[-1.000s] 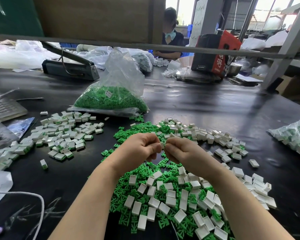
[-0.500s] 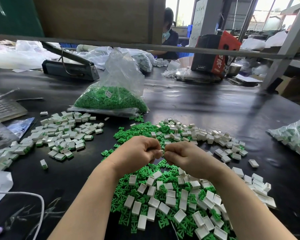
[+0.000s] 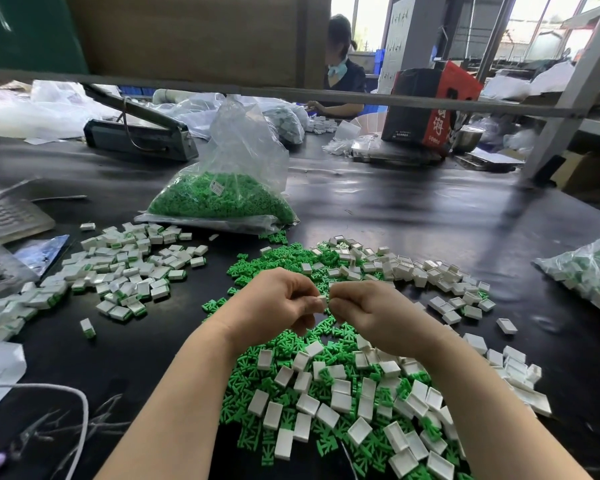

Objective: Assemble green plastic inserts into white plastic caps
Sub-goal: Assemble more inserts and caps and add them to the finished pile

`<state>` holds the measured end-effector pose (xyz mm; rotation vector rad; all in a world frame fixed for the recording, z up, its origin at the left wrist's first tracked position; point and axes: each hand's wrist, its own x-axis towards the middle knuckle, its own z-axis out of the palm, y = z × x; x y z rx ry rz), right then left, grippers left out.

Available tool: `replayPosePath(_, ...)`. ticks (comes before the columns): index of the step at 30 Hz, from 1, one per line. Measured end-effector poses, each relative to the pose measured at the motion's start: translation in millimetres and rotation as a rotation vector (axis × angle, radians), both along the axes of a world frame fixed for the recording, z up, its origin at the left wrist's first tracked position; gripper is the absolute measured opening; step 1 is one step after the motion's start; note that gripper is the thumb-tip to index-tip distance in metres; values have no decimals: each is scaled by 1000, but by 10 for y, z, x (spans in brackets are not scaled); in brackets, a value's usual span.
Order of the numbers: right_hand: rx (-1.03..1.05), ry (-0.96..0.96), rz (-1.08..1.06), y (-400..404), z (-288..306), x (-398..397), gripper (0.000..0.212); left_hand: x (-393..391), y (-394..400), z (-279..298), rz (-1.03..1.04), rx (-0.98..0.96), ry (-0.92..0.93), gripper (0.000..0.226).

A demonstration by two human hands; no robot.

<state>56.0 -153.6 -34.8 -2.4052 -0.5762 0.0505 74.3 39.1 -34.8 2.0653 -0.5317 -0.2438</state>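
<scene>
I see a big black table (image 3: 413,216) filling the frame. In the upper middle sits a clear bag of green inserts (image 3: 222,199). At the lower middle lies a mixed pile of green inserts and white caps (image 3: 326,393). On the left is a heap of finished caps (image 3: 125,268). In the center, my left hand (image 3: 274,303) and right hand (image 3: 364,310) meet, fingers curled, both pinching one small white cap (image 3: 321,299) between them.

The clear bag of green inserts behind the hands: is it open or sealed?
Cannot tell. The bag lies half full, its crumpled top standing up; no seal or opening shows.
</scene>
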Motion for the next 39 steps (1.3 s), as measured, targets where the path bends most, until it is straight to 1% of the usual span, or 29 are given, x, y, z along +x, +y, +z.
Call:
replayPosePath(5,58,2,-13,-13,61,-33,26,-19,-9,48,-17,-122,64,14)
replayPosePath(8,95,2,-37,-32,82,-43,31,-31,-10,70,-6,-190,121,21)
replayPosePath(10,73,-19,-38,-30,88,-47,31,-26,-12,69,18,-251,207,25)
replayPosePath(13,-19,-103,-34,-16,75,-56,25,-28,-2,66,42,-356,373,17)
replayPosePath(14,-27,-129,-43,-19,72,-56,24,-29,10,69,45,-394,409,15)
replayPosePath(16,-12,-156,-73,-40,69,-51,22,-22,46,70,71,-455,435,22)
replayPosePath(18,40,-130,-99,-56,74,-43,22,-3,70,61,105,-496,438,31)
replayPosePath(20,145,-48,-91,-43,79,-48,24,5,64,55,123,-512,433,36)
replayPosePath(22,218,6,-71,-15,87,-58,30,6,52,54,137,-518,408,36)
replayPosePath(26,276,34,-53,30,100,-66,35,9,48,61,145,-522,356,33)
replayPosePath(30,296,38,-40,63,92,-63,35,-2,37,77,136,-508,311,28)
replayPosePath(39,266,41,-49,59,58,-41,33,-14,39,100,126,-484,247,27)
